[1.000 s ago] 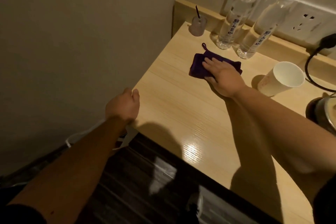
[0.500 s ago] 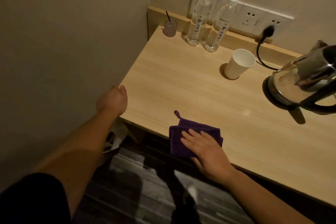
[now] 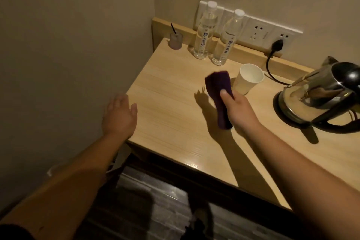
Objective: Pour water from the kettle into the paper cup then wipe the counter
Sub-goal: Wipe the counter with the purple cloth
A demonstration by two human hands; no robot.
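My right hand (image 3: pixel 236 108) grips a purple cloth (image 3: pixel 219 88) and holds it bunched above the light wooden counter (image 3: pixel 167 103), just left of the white paper cup (image 3: pixel 248 81). The cup stands upright near the back of the counter. A steel and glass kettle (image 3: pixel 321 97) with a black handle sits on its base at the right. My left hand (image 3: pixel 119 115) hovers open at the counter's left edge, holding nothing.
Two clear water bottles (image 3: pixel 204 31) (image 3: pixel 227 39) and a small glass with a black stirrer (image 3: pixel 176 40) stand along the back ledge. A black plug (image 3: pixel 277 46) sits in the wall socket, its cord running behind the cup. A wall bounds the left; dark floor lies below.
The right hand slid the cloth flat from the back of the counter to its front edge, then lifted it off and now holds it bunched near the cup. My left hand stayed at the left edge.
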